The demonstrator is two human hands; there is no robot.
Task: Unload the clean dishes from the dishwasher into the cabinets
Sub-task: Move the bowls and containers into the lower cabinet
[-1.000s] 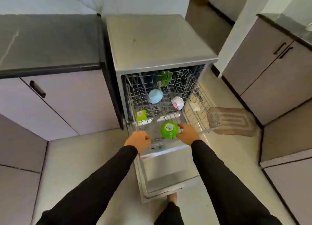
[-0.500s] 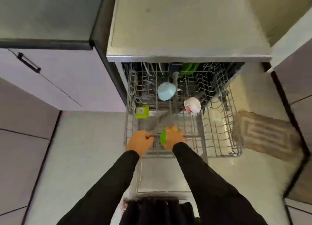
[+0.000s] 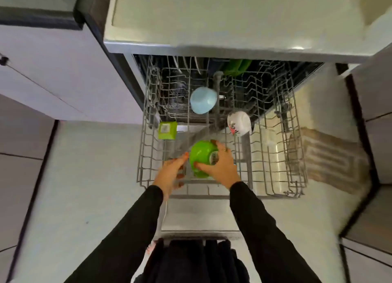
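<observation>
Right hand point(image 3: 218, 166), fingers curled over an upturned green bowl point(image 3: 201, 157), gripping it at the front of the pulled-out dishwasher rack point(image 3: 275, 189). Left hand point(image 3: 172, 172) just beside the bowl, fingers loosely extended, holding nothing. Farther back in the rack: green square container point(image 3: 167, 130), white floral cup point(image 3: 239, 123), blue bowl point(image 3: 203, 99).

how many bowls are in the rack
3: a green bowl at the front, gripped by the right hand; a blue bowl mid-rack; a white bowl to its right. More may be hidden at the back.
</observation>
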